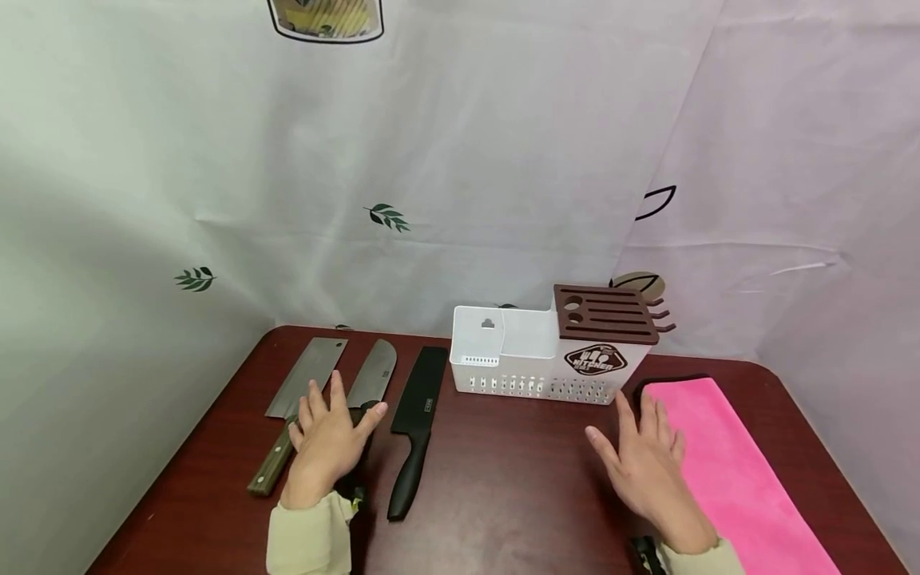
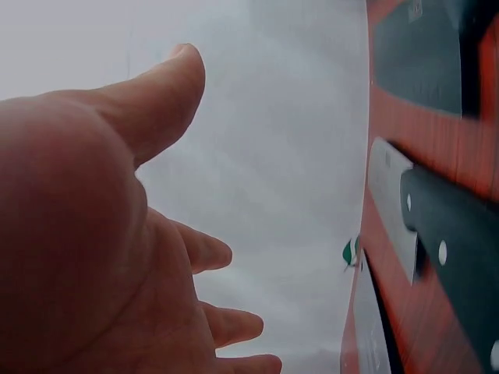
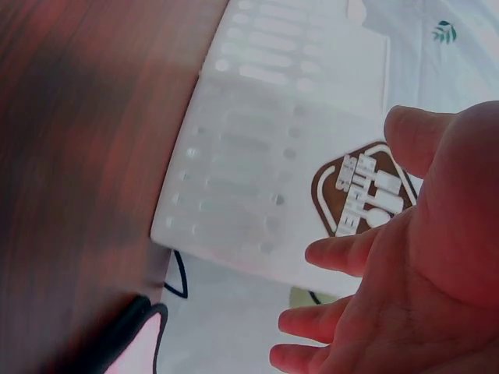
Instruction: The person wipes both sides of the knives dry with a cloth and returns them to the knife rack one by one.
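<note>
My left hand (image 1: 327, 447) hovers with spread fingers over a steel knife with a dark handle (image 1: 375, 371), hiding most of that handle. In the left wrist view the riveted black handle (image 2: 456, 241) shows apart from the palm. To the left lies a cleaver with a wooden handle (image 1: 309, 379); on the other side is a knife with a black blade and handle (image 1: 419, 403). My right hand (image 1: 643, 471), fingers spread and holding nothing, is in front of a white knife holder (image 1: 521, 383) with a brown slotted top (image 1: 607, 314). The right wrist view shows its perforated wall (image 3: 242, 156).
A bright pink sheet-like thing (image 1: 740, 471) with a dark edge lies along the right side of the red-brown table (image 1: 503, 479). Small brown hooks (image 1: 661, 315) stick out from the holder's right end. A pale curtain (image 1: 467, 160) hangs behind and around the table.
</note>
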